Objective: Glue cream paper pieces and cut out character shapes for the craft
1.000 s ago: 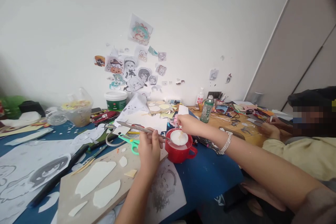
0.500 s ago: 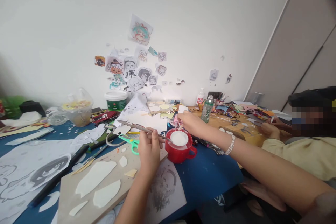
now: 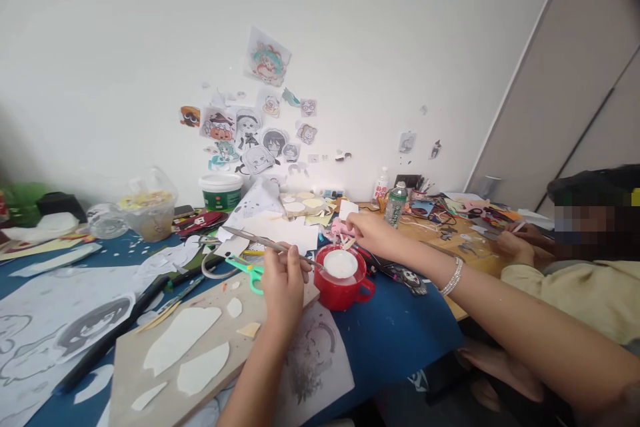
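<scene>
My left hand (image 3: 286, 280) is closed around a long thin metal tool (image 3: 255, 238), whose right end reaches the rim of a white dish (image 3: 341, 264). That dish sits in a red mug (image 3: 336, 296) with its handle to the right. Beyond the mug, my right hand (image 3: 367, 232) has its fingers pressed together near a small pale curved piece (image 3: 349, 243) and a pink object (image 3: 340, 227); what it grips, if anything, I cannot make out. Left of my left hand, white cut pieces (image 3: 203, 368) lie on a tan board (image 3: 235, 353), beside green scissors (image 3: 254, 273).
A green bottle (image 3: 396, 205) stands behind my right hand, and a white-lidded tub (image 3: 221, 192) is near the wall. Drawings (image 3: 90, 323) cover the left side. At the right, another person's hands (image 3: 515, 243) work over the wooden table (image 3: 425, 233).
My right hand has shifted slightly right and down, and a pale curved piece shows more clearly below it. My left hand and its tool have barely moved.
</scene>
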### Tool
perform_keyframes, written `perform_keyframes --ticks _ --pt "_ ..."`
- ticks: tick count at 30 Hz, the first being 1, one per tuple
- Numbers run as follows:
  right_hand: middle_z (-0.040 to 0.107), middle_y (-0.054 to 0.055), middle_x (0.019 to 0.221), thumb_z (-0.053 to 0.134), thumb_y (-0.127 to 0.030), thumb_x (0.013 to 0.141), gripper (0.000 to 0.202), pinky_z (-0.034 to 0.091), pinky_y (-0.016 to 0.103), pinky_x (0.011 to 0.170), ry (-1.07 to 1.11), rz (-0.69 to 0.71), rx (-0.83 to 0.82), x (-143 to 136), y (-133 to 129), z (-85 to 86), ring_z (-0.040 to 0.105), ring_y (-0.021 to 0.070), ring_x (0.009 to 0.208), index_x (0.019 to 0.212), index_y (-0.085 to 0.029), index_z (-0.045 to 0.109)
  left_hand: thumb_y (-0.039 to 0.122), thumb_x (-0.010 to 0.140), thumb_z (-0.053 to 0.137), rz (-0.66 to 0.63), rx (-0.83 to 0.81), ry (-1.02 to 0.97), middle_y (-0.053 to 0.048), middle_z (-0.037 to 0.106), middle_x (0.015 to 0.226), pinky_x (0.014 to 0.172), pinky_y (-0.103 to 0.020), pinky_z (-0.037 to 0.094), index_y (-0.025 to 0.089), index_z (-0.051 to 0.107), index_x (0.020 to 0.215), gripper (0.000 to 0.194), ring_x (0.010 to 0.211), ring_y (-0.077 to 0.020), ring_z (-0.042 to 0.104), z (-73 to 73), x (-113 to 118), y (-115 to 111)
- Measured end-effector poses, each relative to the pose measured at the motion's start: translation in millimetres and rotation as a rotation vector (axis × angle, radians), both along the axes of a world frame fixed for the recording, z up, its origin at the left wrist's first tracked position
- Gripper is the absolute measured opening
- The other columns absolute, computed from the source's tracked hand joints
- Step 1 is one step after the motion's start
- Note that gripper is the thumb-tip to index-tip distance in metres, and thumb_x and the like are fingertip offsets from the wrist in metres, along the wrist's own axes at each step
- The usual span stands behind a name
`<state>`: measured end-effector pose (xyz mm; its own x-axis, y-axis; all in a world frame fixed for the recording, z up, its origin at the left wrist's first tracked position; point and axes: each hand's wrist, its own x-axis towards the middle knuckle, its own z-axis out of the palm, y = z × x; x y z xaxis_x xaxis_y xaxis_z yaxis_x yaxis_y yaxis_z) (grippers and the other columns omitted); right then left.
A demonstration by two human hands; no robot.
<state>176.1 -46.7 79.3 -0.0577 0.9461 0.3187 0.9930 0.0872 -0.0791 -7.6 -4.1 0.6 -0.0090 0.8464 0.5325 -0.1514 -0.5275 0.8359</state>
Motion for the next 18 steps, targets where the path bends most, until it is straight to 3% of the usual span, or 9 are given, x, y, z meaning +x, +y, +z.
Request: perform_keyframes --ticks 5,11,18 --pt "0.054 0.004 0.076 0.047 0.000 0.072 0.017 0.028 0.021 0.059 -0.082 -0.035 -0.006 2.4 10.2 -4.1 0.047 0.0138 0.072 0.079 -0.015 0.051 0.041 0.087 0.041 -0.008 0.009 -0.039 0.008 0.052 0.047 0.039 -0.020 0.038 0.022 0.039 0.083 0.020 0.036 -0.0091 0.046 -0.2 -1.2 -1.2" --pt "0.054 0.005 0.079 0.043 0.001 0.077 0.018 0.029 0.021 0.060 -0.153 0.115 -0.061 -3.4 11.6 -16.6 0.046 0.0141 0.075 0.079 -0.015 0.050 0.041 0.087 0.041 0.035 0.006 -0.022 0.007 0.053 0.048 0.042 -0.021 0.039 0.022 0.038 0.081 0.020 0.037 -0.0088 0.047 -2.8 -1.6 -1.4" --pt "0.054 0.007 0.080 0.039 -0.004 0.084 0.018 0.032 0.023 0.062 -0.174 0.238 -0.137 -9.2 4.5 -13.5 0.045 0.0159 0.077 0.077 -0.015 0.051 0.040 0.086 0.044 0.064 -0.003 -0.018 0.008 0.053 0.047 0.041 -0.020 0.038 0.023 0.038 0.079 0.019 0.036 -0.0089 0.047 -2.1 -0.5 0.4"
